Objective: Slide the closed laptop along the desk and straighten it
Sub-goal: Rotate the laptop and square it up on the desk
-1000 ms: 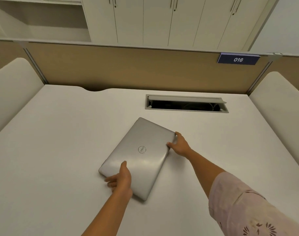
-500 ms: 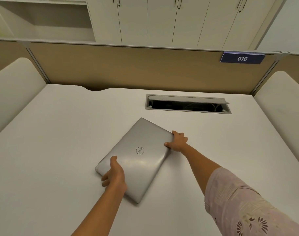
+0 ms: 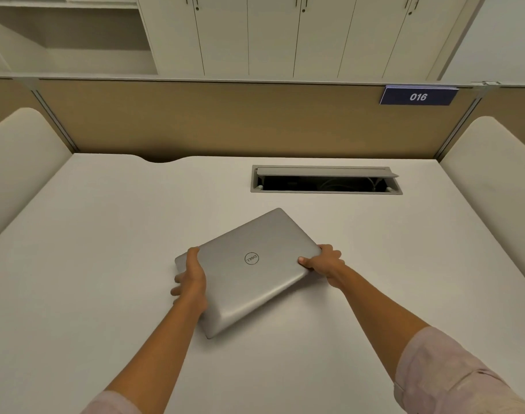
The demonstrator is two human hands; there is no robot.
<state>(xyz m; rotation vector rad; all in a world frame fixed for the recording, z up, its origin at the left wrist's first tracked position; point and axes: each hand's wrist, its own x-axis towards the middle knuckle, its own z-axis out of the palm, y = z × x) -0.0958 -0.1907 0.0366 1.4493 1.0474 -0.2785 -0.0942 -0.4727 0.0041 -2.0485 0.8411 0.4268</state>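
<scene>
The closed silver laptop [image 3: 249, 270] lies flat on the white desk [image 3: 105, 234], near the middle, still skewed with one corner pointing toward the back. My left hand [image 3: 191, 279] grips its left edge, thumb on the lid and fingers curled down the side. At the laptop's right corner my right hand [image 3: 324, 262] holds on, thumb on top and fingers wrapped around the edge.
An open cable hatch [image 3: 325, 180] with a raised flap is set into the desk behind the laptop. A tan partition [image 3: 225, 121] with a blue "016" sign [image 3: 418, 96] closes the back. Cream side panels [image 3: 19, 162] flank the desk, and white cabinets stand beyond.
The laptop has turned, its long side now closer to level with the desk's front. My left hand moved up along the left edge; my right hand stayed on the right corner.
</scene>
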